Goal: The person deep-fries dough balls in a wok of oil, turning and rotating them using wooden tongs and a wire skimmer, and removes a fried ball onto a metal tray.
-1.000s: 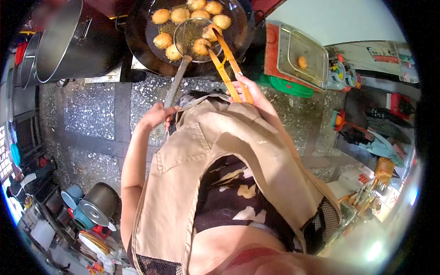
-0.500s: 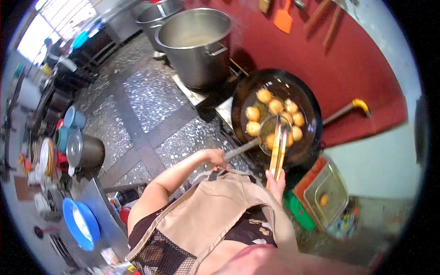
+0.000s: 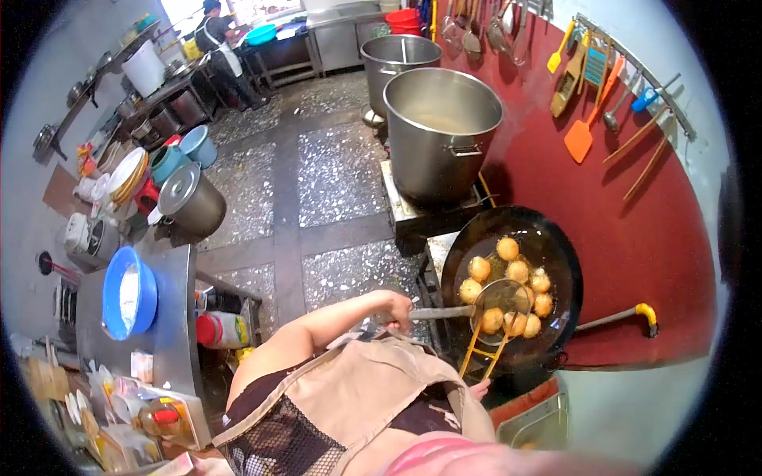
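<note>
A black wok (image 3: 568, 270) of dark oil holds several golden fried balls (image 3: 508, 248). My left hand (image 3: 397, 309) is wrapped round the handle of a round mesh strainer (image 3: 442, 312), whose basket lies in the wok with balls in and around it. My right hand (image 3: 479, 389), mostly hidden by the apron, holds yellow tongs (image 3: 475, 353). The tongs' tips reach over the strainer's near side, beside two balls; whether they grip one I cannot tell.
Large steel pots (image 3: 440, 143) stand beyond the wok. A wire-topped tray (image 3: 540, 432) is at the near right. Utensils hang on the red wall (image 3: 635, 262). A blue basin (image 3: 129, 293) sits on a steel table (image 3: 173, 317) at left. A person (image 3: 226, 55) stands far back.
The view has swung left and up, showing more of the kitchen and the person at the back. The tongs' arms are spread wider than half a second ago. The strainer stays in the wok.
</note>
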`<state>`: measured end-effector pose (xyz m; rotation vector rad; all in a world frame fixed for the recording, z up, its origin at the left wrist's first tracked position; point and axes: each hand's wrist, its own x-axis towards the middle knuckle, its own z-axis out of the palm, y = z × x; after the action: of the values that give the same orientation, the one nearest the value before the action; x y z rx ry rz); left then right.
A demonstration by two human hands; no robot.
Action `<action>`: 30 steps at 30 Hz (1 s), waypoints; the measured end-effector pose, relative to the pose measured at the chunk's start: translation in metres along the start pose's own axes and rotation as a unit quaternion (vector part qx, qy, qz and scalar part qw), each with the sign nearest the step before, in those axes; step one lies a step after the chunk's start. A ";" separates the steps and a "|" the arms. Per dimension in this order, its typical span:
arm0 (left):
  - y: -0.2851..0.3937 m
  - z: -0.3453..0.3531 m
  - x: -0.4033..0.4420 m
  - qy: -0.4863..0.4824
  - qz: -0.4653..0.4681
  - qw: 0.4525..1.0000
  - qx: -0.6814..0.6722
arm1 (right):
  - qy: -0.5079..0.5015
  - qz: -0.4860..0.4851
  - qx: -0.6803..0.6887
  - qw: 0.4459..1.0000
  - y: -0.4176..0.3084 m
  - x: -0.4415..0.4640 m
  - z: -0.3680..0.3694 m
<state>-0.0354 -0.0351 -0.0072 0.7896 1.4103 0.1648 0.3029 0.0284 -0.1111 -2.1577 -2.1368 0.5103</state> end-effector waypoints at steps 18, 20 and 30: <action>-0.006 0.019 0.005 0.049 0.028 0.998 0.005 | -0.059 0.077 -0.031 0.995 0.017 0.028 0.024; -0.007 0.018 0.004 0.040 0.024 0.999 -0.027 | -0.042 0.068 -0.039 0.996 0.019 0.032 0.029; 0.000 0.022 -0.002 0.045 0.039 0.998 0.032 | -0.003 0.045 -0.065 0.997 0.027 0.039 0.045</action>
<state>-0.0155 -0.0446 -0.0066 0.9001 1.4771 0.2196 0.3158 0.0578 -0.1682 -2.3326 -2.1397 0.3945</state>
